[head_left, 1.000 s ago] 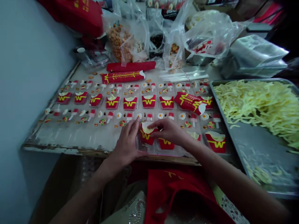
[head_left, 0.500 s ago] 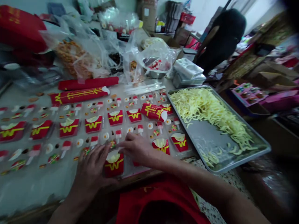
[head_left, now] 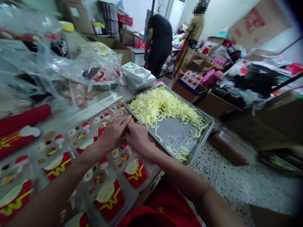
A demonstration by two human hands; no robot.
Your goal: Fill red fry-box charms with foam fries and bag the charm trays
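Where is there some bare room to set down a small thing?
Inside the metal tray, between the heap of pale strips and the loose strips. Speckled floor also shows between the tray and the brown package. Around the left hand and right hand it is crowded with red cartons and small food-shaped pieces.

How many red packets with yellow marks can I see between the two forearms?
3: the upper packet to the right, the middle packet below and left of it, the lowest packet cut off by the bottom edge. More may be hidden.
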